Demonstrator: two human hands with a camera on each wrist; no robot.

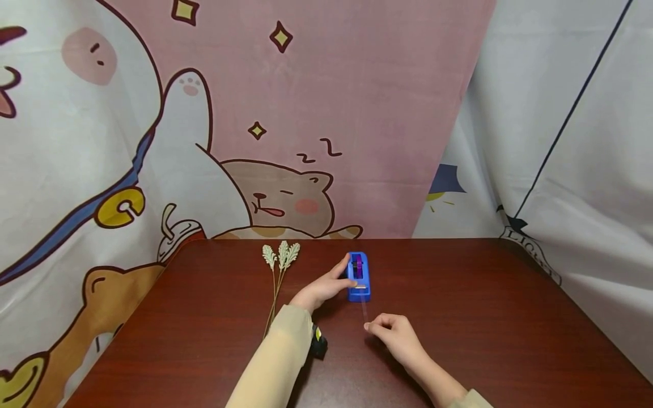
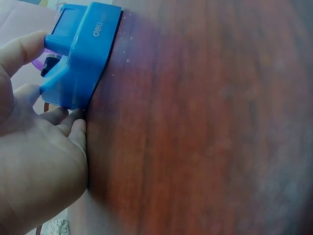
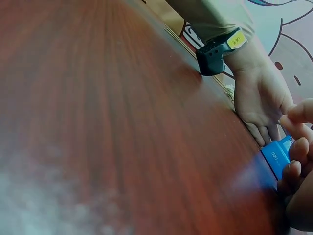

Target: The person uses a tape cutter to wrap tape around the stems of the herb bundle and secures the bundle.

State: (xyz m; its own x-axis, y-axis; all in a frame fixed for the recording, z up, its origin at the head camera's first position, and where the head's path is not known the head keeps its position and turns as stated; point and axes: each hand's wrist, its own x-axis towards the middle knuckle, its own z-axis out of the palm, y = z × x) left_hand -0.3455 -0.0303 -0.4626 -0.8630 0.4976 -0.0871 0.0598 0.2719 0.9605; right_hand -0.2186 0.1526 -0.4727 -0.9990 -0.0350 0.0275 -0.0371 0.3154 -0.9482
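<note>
A blue tape dispenser [image 1: 365,281] with a purple roll stands on the brown table. My left hand [image 1: 326,288] holds it from the left side. In the left wrist view, the thumb presses the dispenser [image 2: 90,56] near its toothed cutter, and other fingers touch its opposite end. A clear strip of tape [image 1: 364,310] stretches from the dispenser toward me. My right hand [image 1: 400,337] pinches the strip's loose end between thumb and forefinger, a short way in front of the dispenser. In the right wrist view, the right fingers [image 3: 298,152] partly cover the dispenser.
Three pale leaf sprigs [image 1: 282,256] on thin stems lie left of the dispenser, partly behind the left forearm. A black wrist camera [image 1: 319,343] is strapped to the left wrist. The table [image 1: 459,294] ends at a printed cloth backdrop [image 1: 388,113].
</note>
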